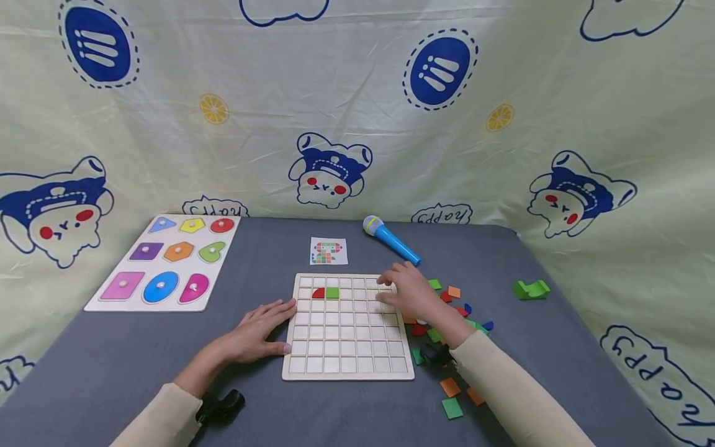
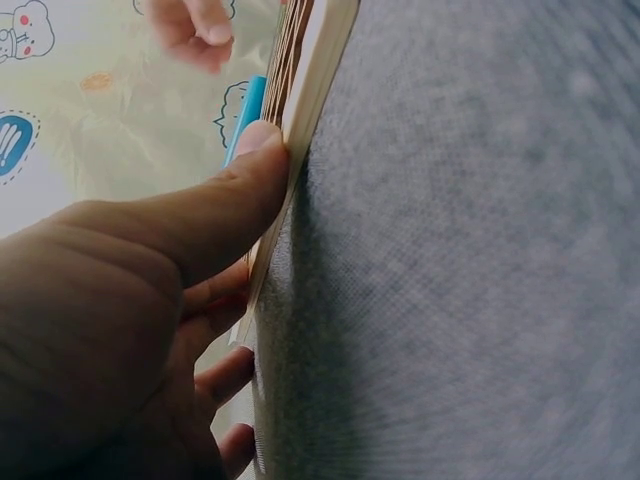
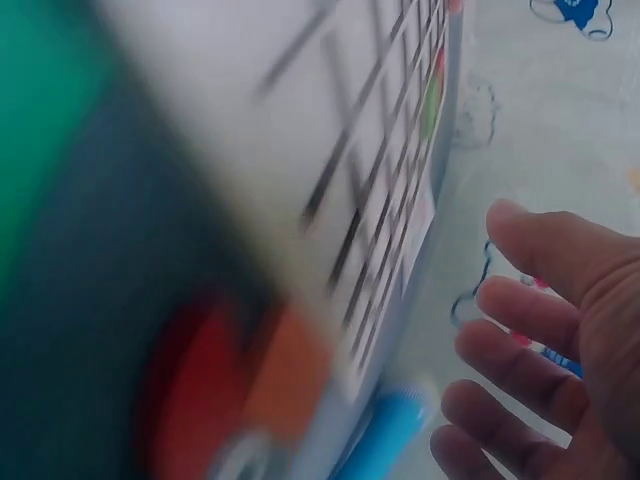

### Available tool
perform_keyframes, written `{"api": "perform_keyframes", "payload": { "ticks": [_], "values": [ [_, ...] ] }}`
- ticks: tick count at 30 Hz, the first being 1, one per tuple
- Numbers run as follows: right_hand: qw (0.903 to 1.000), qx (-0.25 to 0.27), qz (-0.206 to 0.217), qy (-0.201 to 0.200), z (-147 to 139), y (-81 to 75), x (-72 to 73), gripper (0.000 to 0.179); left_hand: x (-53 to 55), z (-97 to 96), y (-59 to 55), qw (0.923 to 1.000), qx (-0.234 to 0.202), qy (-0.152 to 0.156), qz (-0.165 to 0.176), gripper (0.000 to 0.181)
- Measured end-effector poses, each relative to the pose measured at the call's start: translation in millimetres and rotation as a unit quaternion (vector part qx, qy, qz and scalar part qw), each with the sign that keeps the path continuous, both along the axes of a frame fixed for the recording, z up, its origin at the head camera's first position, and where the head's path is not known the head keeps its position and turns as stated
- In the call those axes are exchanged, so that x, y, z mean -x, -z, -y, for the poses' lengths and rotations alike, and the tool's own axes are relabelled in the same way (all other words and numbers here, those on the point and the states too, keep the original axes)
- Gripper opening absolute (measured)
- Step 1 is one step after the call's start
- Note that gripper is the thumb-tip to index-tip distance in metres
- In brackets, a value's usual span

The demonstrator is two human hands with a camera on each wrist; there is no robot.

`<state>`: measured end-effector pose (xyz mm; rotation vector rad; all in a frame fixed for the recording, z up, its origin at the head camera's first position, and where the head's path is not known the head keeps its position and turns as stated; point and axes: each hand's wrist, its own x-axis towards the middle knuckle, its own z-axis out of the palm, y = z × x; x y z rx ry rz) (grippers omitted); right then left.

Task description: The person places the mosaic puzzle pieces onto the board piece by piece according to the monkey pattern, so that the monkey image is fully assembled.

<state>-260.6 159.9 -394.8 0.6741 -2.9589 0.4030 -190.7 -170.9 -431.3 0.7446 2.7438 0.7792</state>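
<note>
A wooden grid board [image 1: 353, 335] lies flat on the table. Two tiles sit in its second row: a red quarter-round piece [image 1: 318, 293] and a green square [image 1: 332, 292]. Against the board's left edge rests my left hand [image 1: 252, 332], fingers spread and thumb apart. The left wrist view has that thumb [image 2: 235, 200] touching the board's rim. Over the upper right corner hovers my right hand [image 1: 412, 290], with nothing visible in it. Its fingers [image 3: 525, 365] look loosely bent and apart in the right wrist view. Loose tiles [image 1: 450, 387] lie right of the board, some hidden by the right arm.
Behind the board lie a small pattern card [image 1: 328, 251] and a blue toy microphone [image 1: 393, 241]. A shape puzzle board [image 1: 162, 261] is at the left. Far right on the grey table [image 1: 257, 261] is a green curved block [image 1: 532, 290]. A patterned cloth hangs behind.
</note>
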Motion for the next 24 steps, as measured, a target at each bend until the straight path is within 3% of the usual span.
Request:
{"api": "perform_keyframes", "payload": {
  "ticks": [4,14,24],
  "values": [
    [0.9997,-0.010,-0.010,0.018,-27,3.9,-2.5,0.030,0.0,-0.1,0.1,1.0000,0.000,0.000,-0.001,0.078],
    [0.9948,-0.052,0.012,0.087,-74,10.3,0.0,0.032,0.4,-0.2,1.3,1.0000,0.001,0.001,-0.003,0.078],
    [0.9925,-0.076,0.017,0.094,-97,17.2,3.3,0.031,0.1,-0.3,1.0,1.0000,0.001,-0.001,0.003,0.078]
  ]
}}
